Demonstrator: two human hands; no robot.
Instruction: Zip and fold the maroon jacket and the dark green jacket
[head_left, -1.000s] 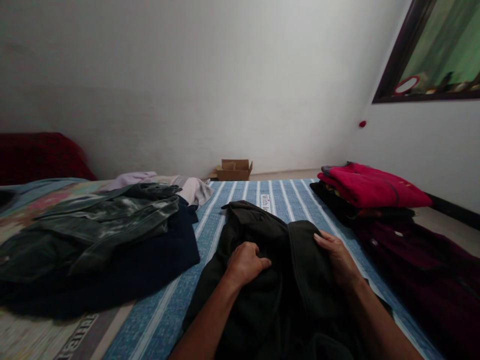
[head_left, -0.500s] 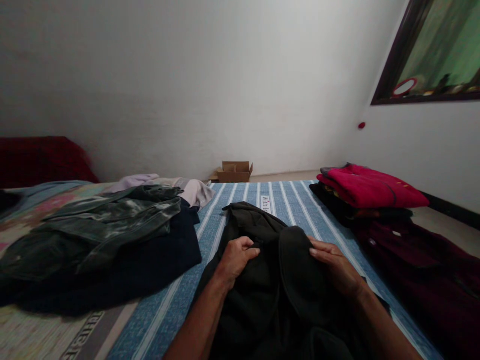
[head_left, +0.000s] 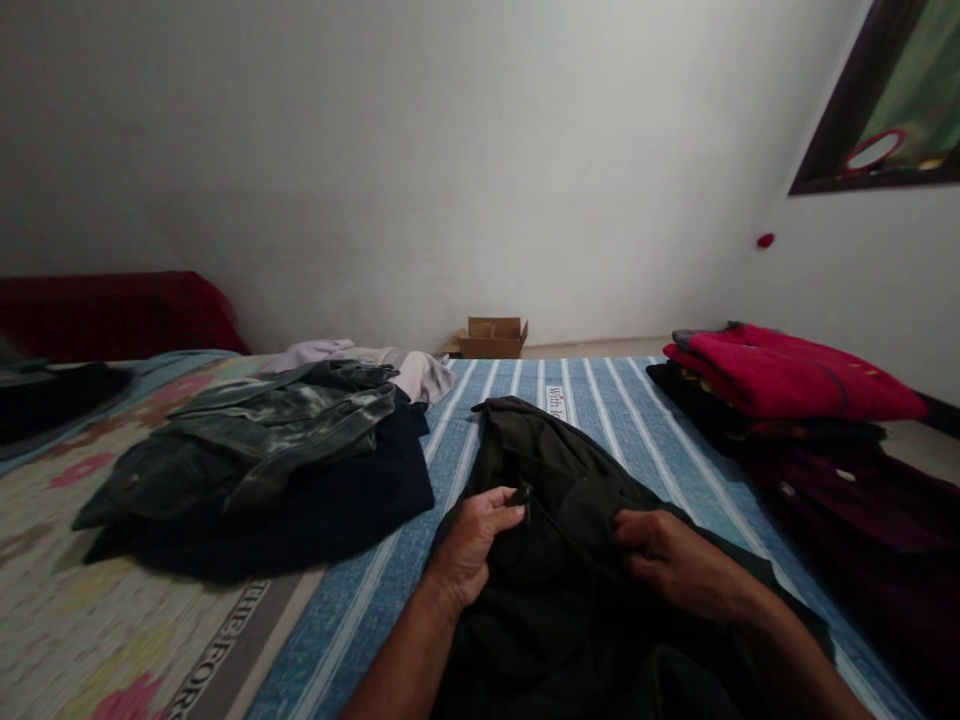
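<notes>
A dark, nearly black garment (head_left: 547, 600) lies spread over the blue striped sheet (head_left: 367, 610) in front of me, its far end narrowing to a point. My left hand (head_left: 480, 535) pinches its edge between thumb and fingers near the middle. A small dark piece sticks up at those fingertips, too dim to name. My right hand (head_left: 667, 555) is closed on a fold of the same garment, to the right. The near part of the cloth runs out of view at the bottom.
On the left lie grey-green clothes (head_left: 277, 440) over a navy garment (head_left: 337, 530). A folded pink-red garment (head_left: 795, 370) tops a stack at right, with a maroon garment (head_left: 862, 530) nearer me. A cardboard box (head_left: 491, 345) stands by the wall.
My view has turned slightly left. The rounded flap raised beside my right hand now lies lower, and that hand has closed from straight fingers into a tighter grip. The left hand keeps its pinch.
</notes>
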